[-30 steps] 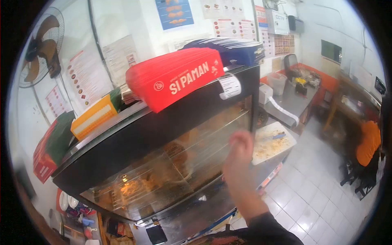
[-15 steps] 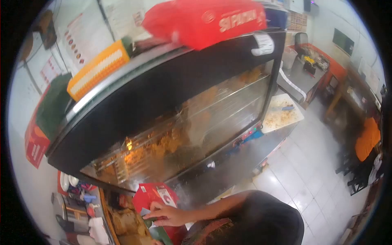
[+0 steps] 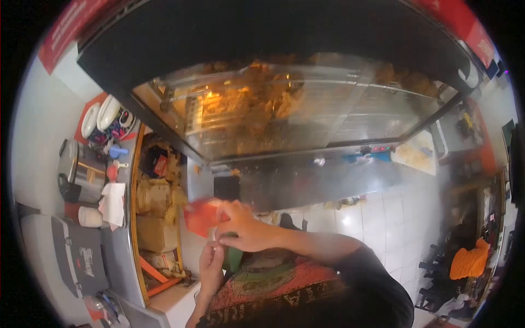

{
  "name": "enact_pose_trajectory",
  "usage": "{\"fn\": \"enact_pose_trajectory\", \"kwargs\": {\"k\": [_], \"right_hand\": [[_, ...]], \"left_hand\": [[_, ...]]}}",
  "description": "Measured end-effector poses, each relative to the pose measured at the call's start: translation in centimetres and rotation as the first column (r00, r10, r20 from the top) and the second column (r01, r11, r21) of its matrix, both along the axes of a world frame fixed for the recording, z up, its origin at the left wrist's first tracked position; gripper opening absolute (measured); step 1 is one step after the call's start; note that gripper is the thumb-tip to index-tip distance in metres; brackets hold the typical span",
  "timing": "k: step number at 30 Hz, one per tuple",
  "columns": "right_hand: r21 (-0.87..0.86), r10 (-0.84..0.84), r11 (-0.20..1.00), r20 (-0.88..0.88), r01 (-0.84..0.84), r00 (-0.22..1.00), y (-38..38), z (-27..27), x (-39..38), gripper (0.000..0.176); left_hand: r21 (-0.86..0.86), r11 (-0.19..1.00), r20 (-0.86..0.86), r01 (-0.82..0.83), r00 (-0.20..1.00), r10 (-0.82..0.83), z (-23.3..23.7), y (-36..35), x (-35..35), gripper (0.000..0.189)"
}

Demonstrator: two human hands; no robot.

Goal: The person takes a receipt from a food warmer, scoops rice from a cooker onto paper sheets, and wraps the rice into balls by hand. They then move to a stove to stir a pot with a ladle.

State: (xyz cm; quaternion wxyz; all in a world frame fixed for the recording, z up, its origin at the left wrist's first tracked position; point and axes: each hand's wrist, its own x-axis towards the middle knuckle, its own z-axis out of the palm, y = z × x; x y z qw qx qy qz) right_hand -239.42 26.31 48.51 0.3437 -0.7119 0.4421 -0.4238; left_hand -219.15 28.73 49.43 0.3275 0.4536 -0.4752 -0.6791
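Note:
In front of my body is a red and green cardboard food box point(image 3: 200, 218), partly hidden behind my fingers and blurred. My right hand point(image 3: 245, 228) is closed on its upper side, thumb and fingers bent around a flap. Below it, my left hand point(image 3: 211, 261) pinches the box's near edge with its fingertips, close to my right fingers. A green part of the box shows under the right hand, against my patterned shirt.
A glass display warmer point(image 3: 262, 109) with fried food inside spans the far side above a metal counter point(image 3: 328, 177). On the left counter stand a rice cooker point(image 3: 85, 172) and a white cloth point(image 3: 113, 205). A white cutting board point(image 3: 415, 153) lies at right.
My view has swung left and down. The box has turned, its printed front no longer showing clearly. My left hand has come up into view beside the right.

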Motion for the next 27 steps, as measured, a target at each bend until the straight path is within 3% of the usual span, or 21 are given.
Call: {"fn": "enact_pose_trajectory", "kwargs": {"k": [4, 5, 6, 8, 10, 11, 13, 15, 18, 21, 22, 23, 24, 26, 27], "right_hand": [[-0.054, -0.027, 0.998, 0.074, 0.031, 0.997, 0.1, 0.1, 1.6, 0.009], [0.089, 0.072, 0.993, 0.111, -0.082, 0.991, 0.1, 1.2, 1.1, 0.011], [0.061, 0.025, 0.997, 0.176, -0.036, 0.984, 0.3, 1.3, 1.0, 0.016], [0.009, -0.067, 0.998, 0.288, 0.067, 0.955, 0.5, 0.9, 1.2, 0.027], [0.057, -0.326, 0.945, 0.188, 0.321, 0.926, -0.2, 0.3, 1.1, 0.054], [0.246, -0.403, 0.906, 0.247, 0.345, 0.881, 0.1, -0.2, 2.1, 0.074], [0.510, -0.380, 0.860, 0.616, 0.018, 0.690, 0.0, -1.1, 4.1, 0.080], [0.616, -0.494, 0.738, 0.771, -0.274, 0.402, -0.5, -2.0, 6.2, 0.081], [0.664, -0.538, 0.723, 0.714, -0.191, 0.448, -2.1, -2.2, 8.6, 0.077], [0.627, -0.460, 0.779, 0.584, -0.012, 0.669, -3.5, -2.0, 11.6, 0.074], [0.579, -0.404, 0.815, 0.542, 0.021, 0.737, -3.9, -2.0, 12.6, 0.075], [0.514, -0.302, 0.853, 0.349, 0.089, 0.887, -4.3, -2.6, 13.3, 0.072], [0.433, -0.168, 0.901, 0.258, 0.042, 0.951, -4.7, -2.4, 14.1, 0.069], [0.282, 0.077, 0.956, 0.029, -0.082, 0.997, -5.1, -2.0, 15.9, 0.064], [0.278, 0.154, 0.948, 0.021, -0.154, 0.988, -5.0, -1.5, 16.8, 0.060]], "left_hand": [[0.020, 0.996, 0.083, -0.089, 0.993, 0.087, 0.2, -0.7, 0.2, 0.012], [0.042, 0.990, 0.078, -0.136, 0.988, 0.133, -0.1, -0.9, 0.6, 0.011], [0.062, 0.981, 0.076, -0.183, 0.981, 0.178, -0.5, -0.5, 1.5, 0.012], [0.135, 0.981, -0.301, -0.140, 0.937, 0.175, -4.1, -1.2, 6.3, 0.028], [0.222, 0.968, -0.571, -0.118, 0.788, 0.227, -4.7, -1.4, 8.5, 0.047], [0.248, 0.962, -0.659, -0.111, 0.709, 0.252, -5.2, -1.3, 9.3, 0.057], [0.364, 0.915, -0.694, -0.173, 0.605, 0.391, -7.1, 0.0, 11.6, 0.061], [0.413, 0.900, -0.749, -0.141, 0.510, 0.423, -8.5, 0.7, 13.2, 0.062], [0.164, 0.924, -0.670, -0.344, 0.649, 0.361, -8.9, 0.5, 13.4, 0.055], [0.393, 0.708, -0.252, -0.587, 0.672, 0.696, -8.9, -0.4, 15.9, 0.055], [0.207, 0.571, -0.004, -0.795, 0.582, 0.813, -10.2, 0.4, 17.4, 0.054], [-0.113, 0.484, 0.076, -0.868, 0.478, 0.875, -9.4, 0.8, 17.6, 0.051], [-0.429, 0.362, 0.115, -0.828, 0.347, 0.931, -7.8, 0.6, 17.4, 0.048], [-0.771, 0.496, 0.274, -0.399, 0.495, 0.825, -4.1, -0.1, 18.0, 0.045], [-0.857, 0.501, 0.375, -0.121, 0.520, 0.767, -1.9, -0.5, 18.3, 0.044]]}}
